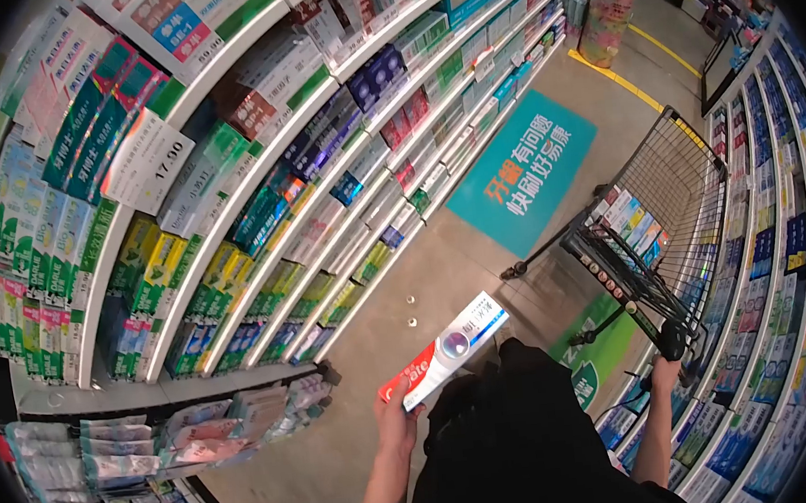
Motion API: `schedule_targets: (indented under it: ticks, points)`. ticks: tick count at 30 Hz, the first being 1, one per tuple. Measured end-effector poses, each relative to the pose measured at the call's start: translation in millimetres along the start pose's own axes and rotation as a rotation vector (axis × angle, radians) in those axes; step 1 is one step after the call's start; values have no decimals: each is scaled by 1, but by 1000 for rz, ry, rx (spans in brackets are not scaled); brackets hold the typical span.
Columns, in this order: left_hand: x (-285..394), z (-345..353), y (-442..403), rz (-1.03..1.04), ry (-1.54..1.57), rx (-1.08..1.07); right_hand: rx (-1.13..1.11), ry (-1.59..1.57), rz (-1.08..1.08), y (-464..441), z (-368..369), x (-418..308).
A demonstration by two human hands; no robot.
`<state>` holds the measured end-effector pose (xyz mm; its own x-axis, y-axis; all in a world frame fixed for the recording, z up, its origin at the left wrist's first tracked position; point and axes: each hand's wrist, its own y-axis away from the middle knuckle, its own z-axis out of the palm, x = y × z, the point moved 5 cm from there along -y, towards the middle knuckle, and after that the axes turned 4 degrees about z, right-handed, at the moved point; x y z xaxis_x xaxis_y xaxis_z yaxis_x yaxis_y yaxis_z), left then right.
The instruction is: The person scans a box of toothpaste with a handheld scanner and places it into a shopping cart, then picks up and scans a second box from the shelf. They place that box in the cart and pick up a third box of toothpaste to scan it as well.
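Note:
A white and red Colgate toothpaste box [451, 345] is held at its red end in my left hand [398, 417], fingers closed around it. The box tilts up and to the right over the floor. At the right, my right hand [665, 372] is wrapped round the black handle of a shopping cart [693, 164]. The cart stands ahead and to the right, with a colourful printed panel [632, 222] on it.
Curved-looking shelves [251, 159] of toothpaste boxes run along the left; more stocked shelves [763, 316] line the right. A teal floor sticker [526, 174] and a green one [595, 345] lie in the aisle. Hanging packets [170, 439] are at lower left, a tall colourful bin [609, 13] beyond.

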<state>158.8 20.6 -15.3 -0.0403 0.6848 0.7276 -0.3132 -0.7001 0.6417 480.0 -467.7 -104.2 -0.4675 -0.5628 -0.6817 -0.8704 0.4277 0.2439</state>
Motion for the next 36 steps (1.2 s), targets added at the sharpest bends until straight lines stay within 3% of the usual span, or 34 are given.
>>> schedule_targets:
  ticks: [2,6,11,26,36]
  points:
    - [-2,8,5,-21,12,24,-17,141,41,-38,-8,42]
    - [-7,26,4,-22,-6,-14,-37,98,-58,-28,-16,-10]
    - [-11,47,3,-28,-34,-6,-60,-14,-149,-62,-16,7]
    - [-30,102,-2,26,37,27,-45,-1,-58,-97,-25,-39]
    - [-37,108,-4,30,9,77,-136,-119,-139,-167,-6,-4]
